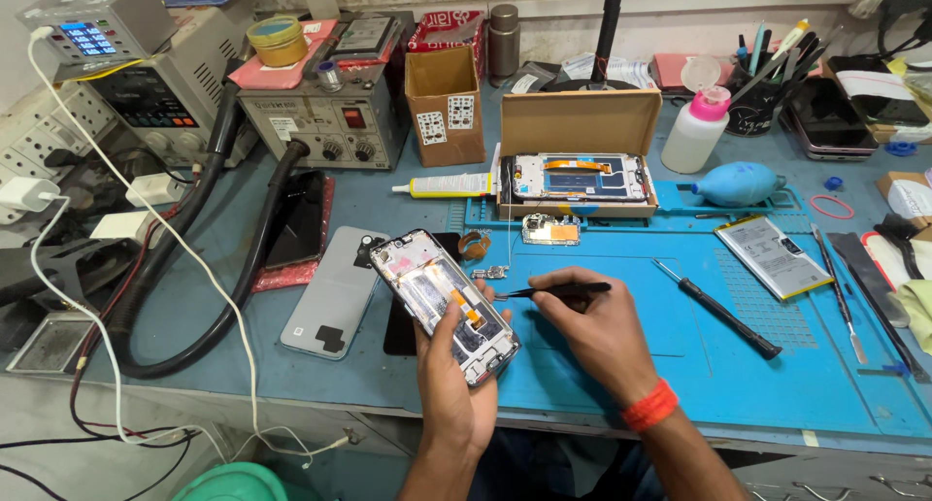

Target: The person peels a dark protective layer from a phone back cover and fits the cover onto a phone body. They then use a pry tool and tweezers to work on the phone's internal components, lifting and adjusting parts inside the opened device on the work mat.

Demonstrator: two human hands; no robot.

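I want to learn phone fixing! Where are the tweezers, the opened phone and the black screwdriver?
thin black tweezers [558, 289], head view, mid shaft
opened phone with bare insides [442, 302], head view, middle
black-handled screwdriver [723, 314], head view, handle

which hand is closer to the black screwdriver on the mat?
Right. The right hand holds tweezers just left of the screwdriver. The left hand is farther left, holding the opened phone.

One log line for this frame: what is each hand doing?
left hand: holds opened phone | right hand: holds tweezers, tip near phone | surface: blue mat
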